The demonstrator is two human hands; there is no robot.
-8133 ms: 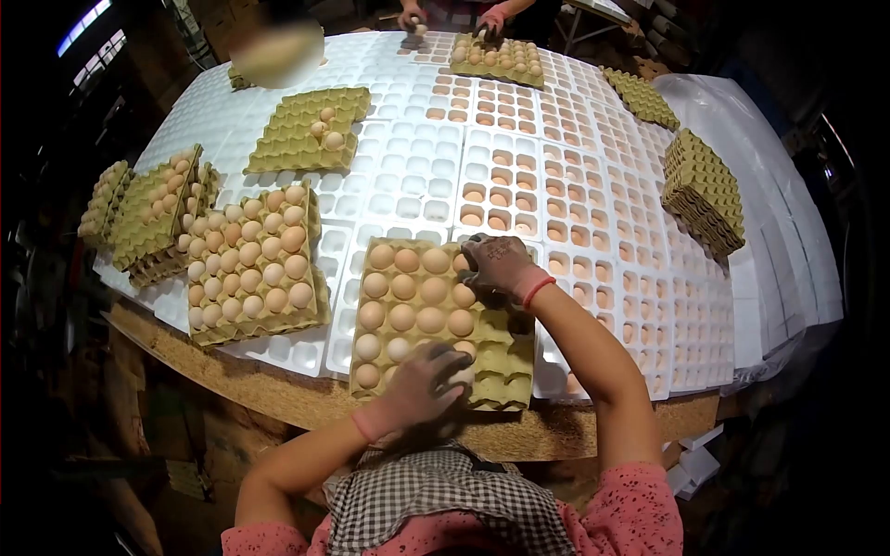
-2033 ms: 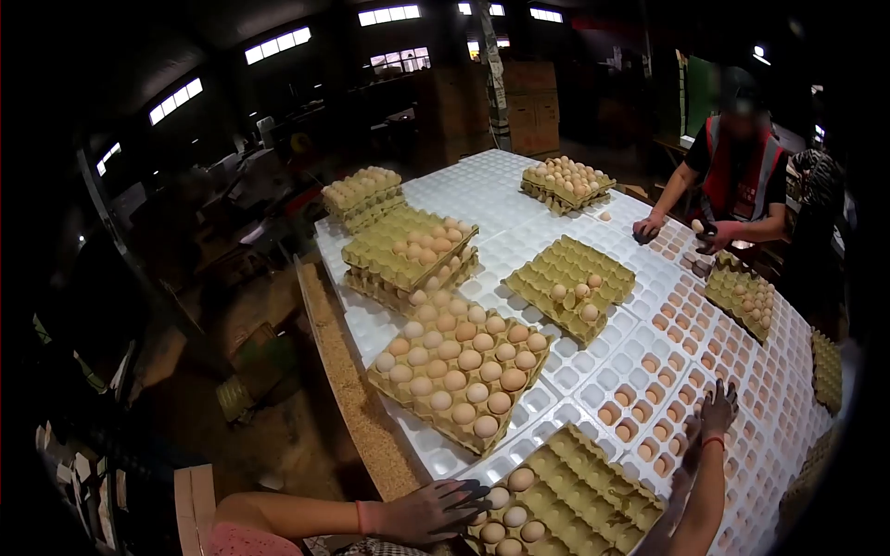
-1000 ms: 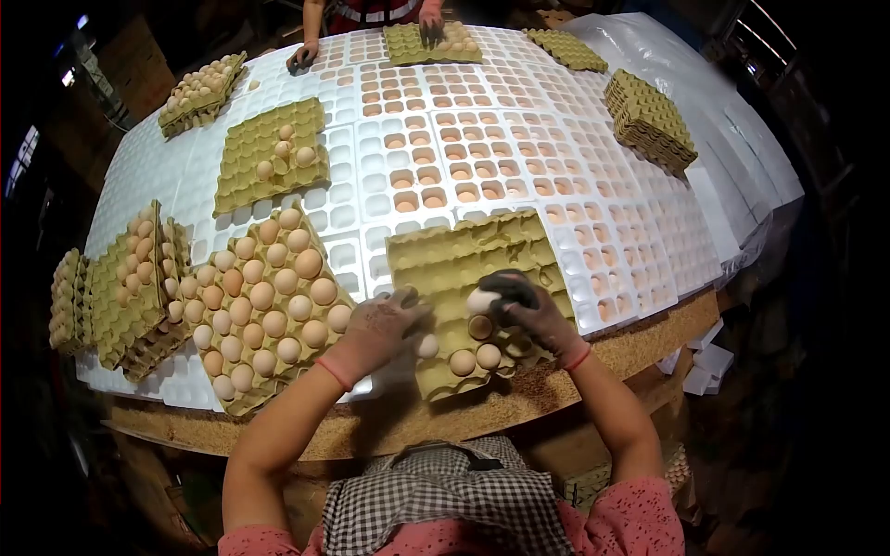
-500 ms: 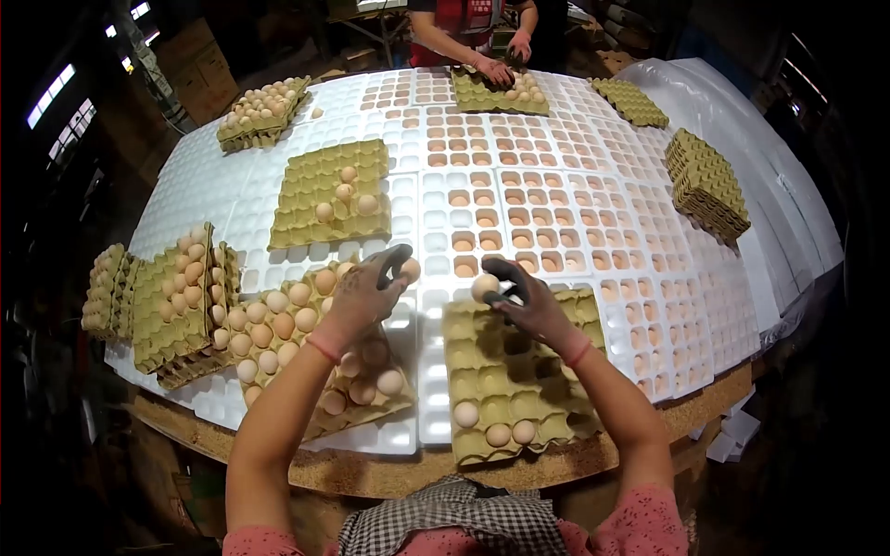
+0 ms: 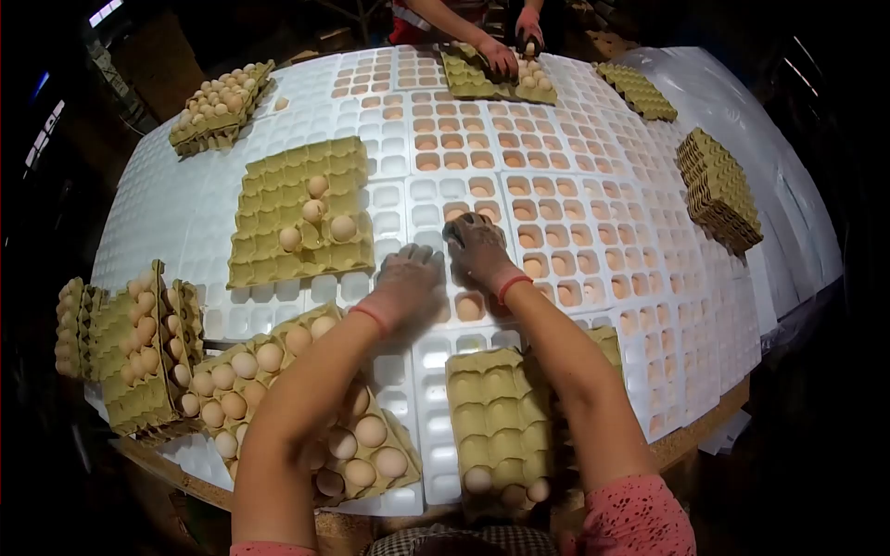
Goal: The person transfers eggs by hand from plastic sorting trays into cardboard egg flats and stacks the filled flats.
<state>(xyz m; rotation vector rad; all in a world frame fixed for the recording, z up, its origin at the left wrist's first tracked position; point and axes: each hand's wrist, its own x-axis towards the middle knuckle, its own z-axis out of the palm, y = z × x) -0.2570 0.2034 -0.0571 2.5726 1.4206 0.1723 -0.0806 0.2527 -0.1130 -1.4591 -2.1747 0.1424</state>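
My gloved left hand is over the white foam trays, fingers bent downward; whatever lies under them is hidden. Close to its right, my gloved right hand reaches down into the cups, its fingers together and covering what they touch. Below my right forearm lies a green pulp tray with a few eggs along its near edge. Partly behind my left forearm is a tray full of eggs. Another pulp tray, holding several eggs, lies up and left of my hands.
Stacked trays with eggs stand at the left edge, and an egg-filled stack at the far left. Empty pulp trays are stacked at the right. Across the table, a co-worker's hands are at another tray.
Both my hands have moved forward over the foam cups. The eggs seen in my fingers earlier are now out of sight. The co-worker's hands remain around the far tray.
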